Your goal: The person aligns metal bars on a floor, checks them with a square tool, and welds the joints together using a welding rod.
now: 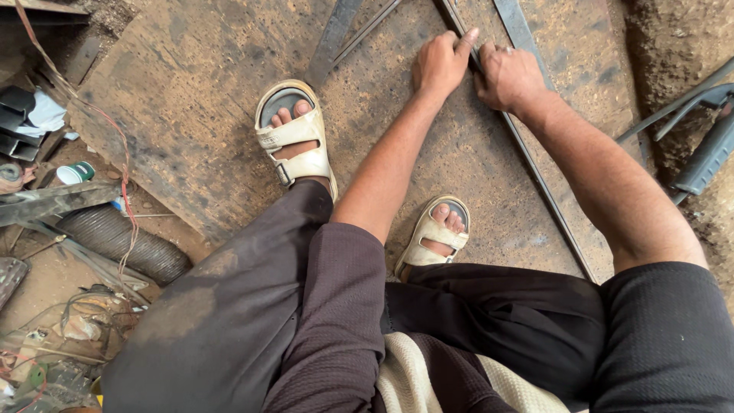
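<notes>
Both hands — left hand (440,63), right hand (506,76) — pressing thin steel bar (535,172).

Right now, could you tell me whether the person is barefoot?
No, each foot wears a pale strapped sandal on the rusty metal sheet.

Free room and obstructions around the hands on the rusty metal sheet (191,84).
Bare sheet lies open at 9 o'clock of the left hand (441,63); flat steel bars (333,34) block 11 o'clock, a thin rod (547,200) runs toward 5 o'clock under the right hand (506,76), and sandalled feet (294,134) crowd 7 o'clock.
</notes>
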